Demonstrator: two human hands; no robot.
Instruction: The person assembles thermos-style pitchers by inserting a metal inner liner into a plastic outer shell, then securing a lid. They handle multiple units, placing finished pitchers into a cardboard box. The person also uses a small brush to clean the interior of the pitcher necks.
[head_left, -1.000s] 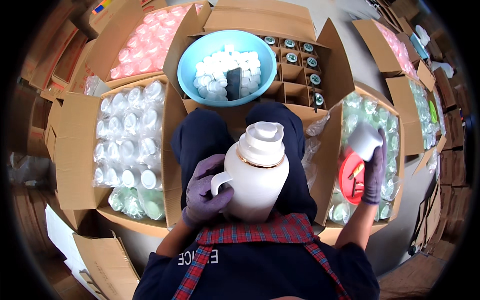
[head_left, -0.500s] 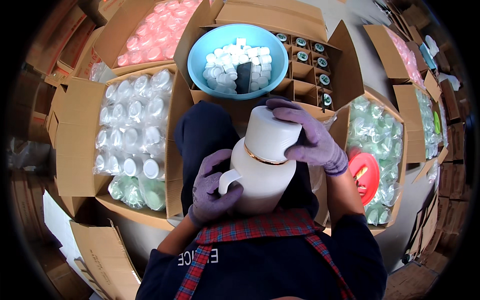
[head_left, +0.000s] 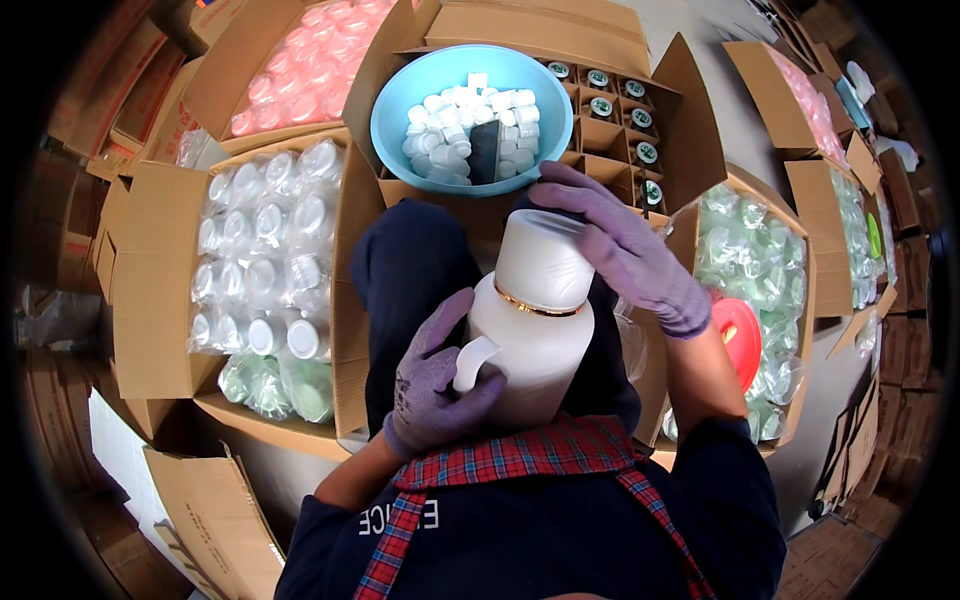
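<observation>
A white vacuum jug [head_left: 540,360] with a gold ring round its neck stands upright between my legs, tilted slightly. Its broad white cap [head_left: 540,262] sits on top. Gloved in purple, my left hand [head_left: 435,385] grips the jug at its handle [head_left: 472,362] and side. My right hand [head_left: 635,250], in the same kind of glove, has its fingers stretched out and apart beside the cap's right edge. Whether the thumb still touches the cap is hard to make out.
Ahead, a blue basin [head_left: 385,125] holds small white caps and a dark phone [head_left: 485,152]. It rests on a divided carton [head_left: 610,145] with dark bottles. Cartons with bagged white cups [head_left: 265,280], pink ones [head_left: 300,95] and green ones [head_left: 745,240] surround me. A red dish [head_left: 738,345] lies at right.
My right hand has let go of the cap, its fingers straightening and shifting right. The jug has moved slightly right, with my left hand still on it.
</observation>
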